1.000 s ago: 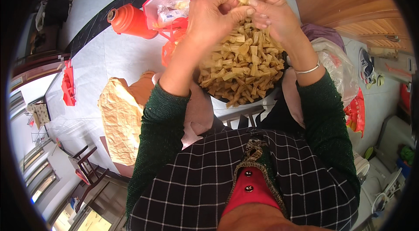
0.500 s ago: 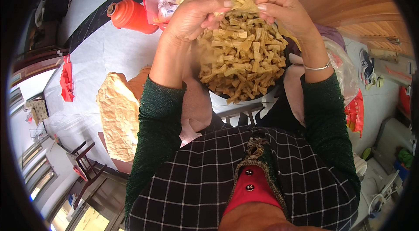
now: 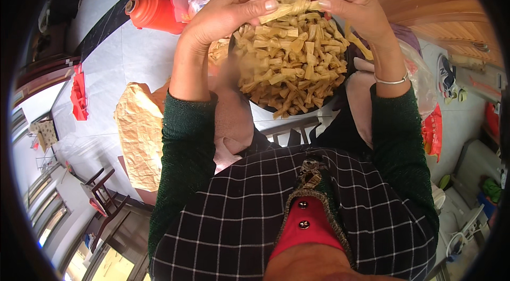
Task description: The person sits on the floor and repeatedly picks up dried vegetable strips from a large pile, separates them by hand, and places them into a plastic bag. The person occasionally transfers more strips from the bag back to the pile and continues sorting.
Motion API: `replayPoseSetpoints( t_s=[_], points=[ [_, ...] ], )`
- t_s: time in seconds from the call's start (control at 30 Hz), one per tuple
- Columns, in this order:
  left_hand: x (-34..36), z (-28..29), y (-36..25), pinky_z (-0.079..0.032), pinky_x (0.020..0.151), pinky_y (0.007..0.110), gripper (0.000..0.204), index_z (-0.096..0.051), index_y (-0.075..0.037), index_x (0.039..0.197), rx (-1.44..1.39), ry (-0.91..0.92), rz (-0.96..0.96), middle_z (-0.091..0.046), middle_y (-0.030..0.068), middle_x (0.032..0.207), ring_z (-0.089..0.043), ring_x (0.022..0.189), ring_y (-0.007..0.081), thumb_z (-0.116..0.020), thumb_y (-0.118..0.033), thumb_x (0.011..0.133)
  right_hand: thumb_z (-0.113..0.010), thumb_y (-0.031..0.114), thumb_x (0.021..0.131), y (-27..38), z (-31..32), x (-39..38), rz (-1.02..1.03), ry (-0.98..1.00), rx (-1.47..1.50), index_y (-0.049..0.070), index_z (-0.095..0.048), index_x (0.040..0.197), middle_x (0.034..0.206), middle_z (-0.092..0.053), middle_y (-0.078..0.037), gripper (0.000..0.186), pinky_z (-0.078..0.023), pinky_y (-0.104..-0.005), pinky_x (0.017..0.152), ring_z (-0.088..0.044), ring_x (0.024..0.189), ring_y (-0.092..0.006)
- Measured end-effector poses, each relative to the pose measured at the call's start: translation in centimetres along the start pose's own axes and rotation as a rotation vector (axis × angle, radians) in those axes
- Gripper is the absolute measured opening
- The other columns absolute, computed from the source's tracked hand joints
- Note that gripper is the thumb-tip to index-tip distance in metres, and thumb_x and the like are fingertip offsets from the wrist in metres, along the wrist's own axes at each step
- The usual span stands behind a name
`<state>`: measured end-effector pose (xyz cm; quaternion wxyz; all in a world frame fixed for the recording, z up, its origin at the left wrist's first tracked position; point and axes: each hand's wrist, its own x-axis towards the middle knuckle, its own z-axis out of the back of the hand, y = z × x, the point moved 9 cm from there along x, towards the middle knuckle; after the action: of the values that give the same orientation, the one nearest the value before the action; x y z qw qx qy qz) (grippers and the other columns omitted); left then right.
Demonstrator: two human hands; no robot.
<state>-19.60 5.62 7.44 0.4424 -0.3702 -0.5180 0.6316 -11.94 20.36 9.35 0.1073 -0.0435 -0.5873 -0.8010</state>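
Above the heap of tan knots [image 3: 297, 66], a knotted strip [image 3: 287, 10], probably tofu skin, hangs stretched; the left hand [image 3: 231, 13] pinches its longer end; the right hand [image 3: 356, 13] pinches its shorter end beside the knot; an even, gentle pull would best avoid tearing.

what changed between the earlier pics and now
The left hand has moved left and the right hand right, drawing the yellowish strip from a small bunch into a stretched, knotted length that both now pinch. The pile of knotted pieces and the orange flask look unchanged.
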Motion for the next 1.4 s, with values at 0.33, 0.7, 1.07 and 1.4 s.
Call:
replayPoseSetpoints(
  t_s=[0.33, 0.7, 1.07, 1.4],
  points=[
    [1.0, -4.2, -0.3, -0.045, 0.066, 0.028, 0.025, -0.062, -0.004, 0.108, 0.337, 0.120, 0.099, -0.059, 0.0055, 0.078, -0.052, 0.070, 0.0112, -0.058, -0.024, 0.095, -0.065, 0.020, 0.087, 0.1, -0.9, -0.5, -0.127, -0.019, -0.168, 0.000, -0.065, 0.074, 0.056, -0.049, 0.003, 0.023, -0.032, -0.0235, 0.048, -0.041, 0.053, -0.0038],
    [5.3, 2.4, 2.5, -0.047, 0.067, 0.041, 0.024, -0.065, -0.016, 0.103, 0.756, -0.448, 0.178, -0.064, 0.0130, 0.073, -0.064, 0.076, 0.0298, -0.059, -0.035, 0.092, -0.057, 0.020, 0.091, -5.6, 2.7, 3.3, -0.239, -0.374, -0.404, 0.002, -0.061, 0.077, 0.062, -0.053, 0.000, 0.024, -0.039, -0.0272, 0.055, -0.046, 0.057, -0.0068],
    [2.9, -0.7, 2.2, -0.050, 0.078, 0.046, 0.044, -0.072, -0.011, 0.095, 0.640, -0.162, 0.379, -0.068, 0.0171, 0.087, -0.065, 0.087, 0.0356, -0.056, -0.051, 0.089, -0.062, 0.023, 0.088, -6.6, 1.1, 2.8, -0.469, -0.290, -0.283, 0.005, -0.070, 0.083, 0.069, -0.065, -0.005, 0.020, -0.045, -0.0323, 0.049, -0.057, 0.053, -0.0179],
    [2.3, -0.3, 0.2, -0.047, 0.065, 0.032, 0.049, -0.056, -0.005, 0.087, -0.912, -0.755, -0.081, -0.049, 0.0002, 0.066, -0.050, 0.062, 0.0162, -0.024, -0.038, 0.106, -0.054, 0.024, 0.098, -3.3, -6.3, 2.4, -0.425, -0.023, 0.727, 0.000, -0.061, 0.095, 0.061, -0.049, 0.003, 0.025, -0.030, -0.0174, 0.041, -0.039, 0.047, -0.0019]
  ],
)
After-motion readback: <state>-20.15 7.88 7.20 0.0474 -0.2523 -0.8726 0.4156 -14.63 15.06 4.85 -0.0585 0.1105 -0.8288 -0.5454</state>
